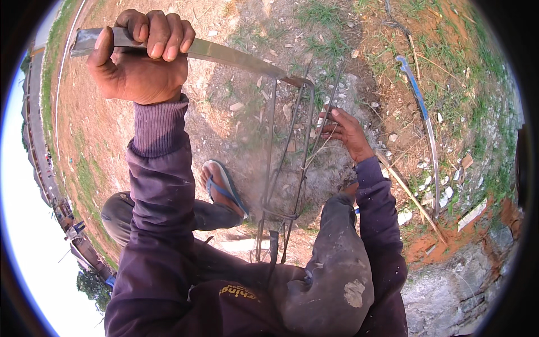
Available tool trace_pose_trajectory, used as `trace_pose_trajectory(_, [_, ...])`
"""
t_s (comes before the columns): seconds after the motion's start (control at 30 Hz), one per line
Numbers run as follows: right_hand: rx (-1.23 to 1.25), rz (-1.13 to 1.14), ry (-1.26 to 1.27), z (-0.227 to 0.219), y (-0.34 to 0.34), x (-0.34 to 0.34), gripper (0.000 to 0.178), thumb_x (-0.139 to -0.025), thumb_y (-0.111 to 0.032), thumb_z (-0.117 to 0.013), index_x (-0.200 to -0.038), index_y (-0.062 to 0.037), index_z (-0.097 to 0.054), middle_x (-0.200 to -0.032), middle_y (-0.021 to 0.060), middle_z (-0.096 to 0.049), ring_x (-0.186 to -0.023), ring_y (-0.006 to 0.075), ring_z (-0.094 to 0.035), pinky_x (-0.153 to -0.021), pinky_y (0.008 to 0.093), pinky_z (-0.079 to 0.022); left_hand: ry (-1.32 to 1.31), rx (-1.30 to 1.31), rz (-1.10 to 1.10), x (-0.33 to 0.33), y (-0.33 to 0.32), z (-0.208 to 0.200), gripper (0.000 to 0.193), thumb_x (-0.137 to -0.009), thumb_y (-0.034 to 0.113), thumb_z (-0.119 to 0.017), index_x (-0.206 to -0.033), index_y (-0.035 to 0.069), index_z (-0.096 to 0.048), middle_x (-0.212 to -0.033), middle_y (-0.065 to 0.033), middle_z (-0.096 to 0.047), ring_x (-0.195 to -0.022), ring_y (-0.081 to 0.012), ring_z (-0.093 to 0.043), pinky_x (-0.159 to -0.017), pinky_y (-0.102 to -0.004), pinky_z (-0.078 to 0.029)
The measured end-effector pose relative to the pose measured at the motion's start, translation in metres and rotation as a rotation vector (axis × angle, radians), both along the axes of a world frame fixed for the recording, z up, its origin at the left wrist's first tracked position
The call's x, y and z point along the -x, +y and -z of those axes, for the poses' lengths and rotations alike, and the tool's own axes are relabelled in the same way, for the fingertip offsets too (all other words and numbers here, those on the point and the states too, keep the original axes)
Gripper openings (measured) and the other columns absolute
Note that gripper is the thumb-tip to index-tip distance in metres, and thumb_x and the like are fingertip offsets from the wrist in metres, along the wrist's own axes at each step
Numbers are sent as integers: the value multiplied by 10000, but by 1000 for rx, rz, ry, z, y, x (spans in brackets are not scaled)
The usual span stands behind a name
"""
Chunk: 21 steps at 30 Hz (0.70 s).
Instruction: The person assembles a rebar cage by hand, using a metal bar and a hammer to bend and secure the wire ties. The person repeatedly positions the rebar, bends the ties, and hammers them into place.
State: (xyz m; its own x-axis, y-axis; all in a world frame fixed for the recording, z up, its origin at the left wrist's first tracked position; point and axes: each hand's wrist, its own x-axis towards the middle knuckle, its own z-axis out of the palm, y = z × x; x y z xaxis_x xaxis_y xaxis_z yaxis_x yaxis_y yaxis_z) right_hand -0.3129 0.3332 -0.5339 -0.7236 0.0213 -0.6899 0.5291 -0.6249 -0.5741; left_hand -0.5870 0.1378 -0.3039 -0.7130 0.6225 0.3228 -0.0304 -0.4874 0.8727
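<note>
While two trousered legs (331, 264) fold to either side, one rod frame (311, 106) runs between them, lengthwise from the body. Right hand (349, 133): fingers loosely parted beside the frame's right-hand rods; whether they touch, cannot tell. Left hand (143, 62): fist wrapped round a metal bar (236, 58), whose other end meets the frame's upper corner; whether hooked on or merely resting, cannot tell. Handling, as judged: seat that end squarely on the rod, grip well out along the bar for leverage, pull smoothly, and steady the frame with the right fingers clear of any pinch. Counts: hands, two; rod frame, one; metal bar, one; blue flip-flop (227, 194), one plainly in view; stick (412, 197), one, and blue-and-silver bar (418, 96), one, both lying at right; pale chips (446, 194), too many to count; grey road (36, 90), one, far left.
</note>
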Motion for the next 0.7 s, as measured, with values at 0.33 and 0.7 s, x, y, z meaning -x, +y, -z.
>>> trace_pose_trajectory(0.33, [-1933,-58,-745,15,172,-82,575,-837,-517,-626,-1227,-96,-598,-1207,188,-589,-1099,386,-531,-953,498,-397,23,-47,86,3,7,1,422,-855,520,-421,-770,116,-505,-562,15,-429,-524,-128,-401,-590,-313,-358])
trace_pose_trajectory(0.7, [-1908,-213,-481,-26,186,-54,513,-940,-544,-497,-1021,-42,-567,-825,186,-635,-778,409,-625,-674,476,-476,-9,-120,162,46,-9,18,449,-861,551,-415,-759,126,-522,-544,30,-432,-486,-108,-396,-541,-284,-348])
